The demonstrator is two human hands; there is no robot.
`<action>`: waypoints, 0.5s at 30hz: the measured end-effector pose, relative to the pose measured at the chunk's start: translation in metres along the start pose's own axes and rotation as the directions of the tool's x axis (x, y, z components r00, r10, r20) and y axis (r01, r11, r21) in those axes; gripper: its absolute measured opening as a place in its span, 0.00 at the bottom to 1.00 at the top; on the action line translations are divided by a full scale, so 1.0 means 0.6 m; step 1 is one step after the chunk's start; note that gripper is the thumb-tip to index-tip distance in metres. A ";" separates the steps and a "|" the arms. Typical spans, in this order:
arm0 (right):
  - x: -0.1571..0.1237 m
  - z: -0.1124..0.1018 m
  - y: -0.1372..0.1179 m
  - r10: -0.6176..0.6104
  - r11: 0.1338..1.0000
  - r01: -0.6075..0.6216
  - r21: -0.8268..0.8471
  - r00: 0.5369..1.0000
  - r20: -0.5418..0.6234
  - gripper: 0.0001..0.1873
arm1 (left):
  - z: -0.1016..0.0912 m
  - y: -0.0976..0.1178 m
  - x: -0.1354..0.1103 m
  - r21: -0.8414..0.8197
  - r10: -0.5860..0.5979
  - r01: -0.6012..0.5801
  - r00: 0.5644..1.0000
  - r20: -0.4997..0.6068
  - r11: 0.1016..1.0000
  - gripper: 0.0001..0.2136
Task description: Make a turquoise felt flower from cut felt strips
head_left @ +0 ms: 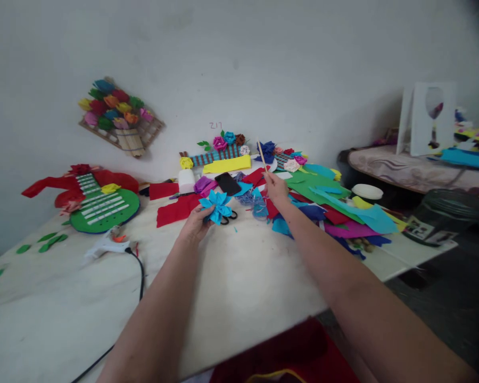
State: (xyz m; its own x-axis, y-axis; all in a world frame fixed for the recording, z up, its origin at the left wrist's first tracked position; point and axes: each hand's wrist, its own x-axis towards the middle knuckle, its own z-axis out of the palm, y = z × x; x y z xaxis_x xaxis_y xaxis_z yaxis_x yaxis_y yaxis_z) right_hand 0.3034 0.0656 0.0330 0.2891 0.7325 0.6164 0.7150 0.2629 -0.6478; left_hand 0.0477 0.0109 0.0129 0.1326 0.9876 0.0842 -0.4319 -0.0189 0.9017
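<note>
A light blue paper flower (216, 206) with pointed petals is held in my left hand (196, 224), its fingers closed behind the petals. My right hand (277, 189) grips a thin wooden stick (262, 155) that points up and slightly left. Just behind the flower lie scissors (229, 217), with only their black handles showing. A black phone (228, 184) rests between the two hands, further back. Red crepe paper (177, 209) is spread left of the flower. Bluish shredded strands (248, 197) lie near my right hand.
A white glue gun (108, 243) with a black cord (142, 271) lies at left, below a green guitar-shaped craft (106, 210). Coloured paper sheets (319, 186) pile up at right, beside a white lid (367, 191) and a dark glass jar (435, 215). Paper tulips (114, 106) hang on the wall.
</note>
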 end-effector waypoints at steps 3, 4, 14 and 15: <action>0.003 0.000 0.004 0.041 0.999 -0.042 -0.017 0.998 -0.054 0.23 | 0.004 -0.003 -0.003 0.074 -0.003 0.003 1.000 -0.001 0.997 0.13; 0.005 0.002 0.006 0.055 0.998 -0.055 0.004 0.997 -0.045 0.22 | 0.005 -0.004 -0.004 0.091 -0.002 0.002 1.000 -0.001 0.996 0.13; 0.020 -0.012 0.019 0.048 0.999 -0.048 0.006 0.997 -0.060 0.18 | 0.010 -0.004 -0.001 0.201 -0.043 0.064 0.993 -0.107 0.978 0.13; 0.019 -0.016 0.016 0.077 0.997 -0.077 0.007 0.995 -0.057 0.19 | 0.011 -0.003 -0.001 0.210 -0.046 0.073 0.991 -0.127 0.975 0.14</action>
State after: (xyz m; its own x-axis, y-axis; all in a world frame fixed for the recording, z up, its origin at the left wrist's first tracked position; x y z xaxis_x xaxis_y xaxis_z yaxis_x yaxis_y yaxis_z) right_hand 0.3198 0.0705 0.0381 0.3790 0.7138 0.5889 0.6859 0.2105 -0.6966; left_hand 0.0544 0.0090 0.0138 0.0378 0.9992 -0.0122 -0.2236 0.0204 0.9745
